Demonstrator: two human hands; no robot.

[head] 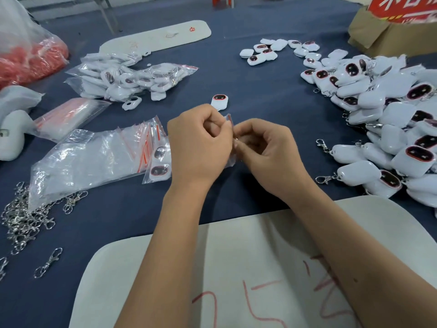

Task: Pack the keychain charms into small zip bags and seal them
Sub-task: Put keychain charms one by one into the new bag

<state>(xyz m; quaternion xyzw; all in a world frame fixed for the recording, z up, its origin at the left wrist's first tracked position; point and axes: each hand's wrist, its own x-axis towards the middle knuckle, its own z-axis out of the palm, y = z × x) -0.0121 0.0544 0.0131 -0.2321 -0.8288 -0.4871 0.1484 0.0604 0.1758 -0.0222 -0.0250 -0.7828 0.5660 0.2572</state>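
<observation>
a cardboard box (380, 41) sits at the desk's far right corner; a bag of red bits (28, 55) lies at the far left edge.

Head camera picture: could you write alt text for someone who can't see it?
Both hands, left hand and right hand, pinch a small zip bag over a blue table. Loose white charms are heaped right, packed bags left.

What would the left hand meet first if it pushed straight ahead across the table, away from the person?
Probably the lone white charm lying on the blue tablecloth just beyond the left hand, which pinches a small zip bag with the right hand. Depth is hard to judge; the hand may pass above it.
</observation>
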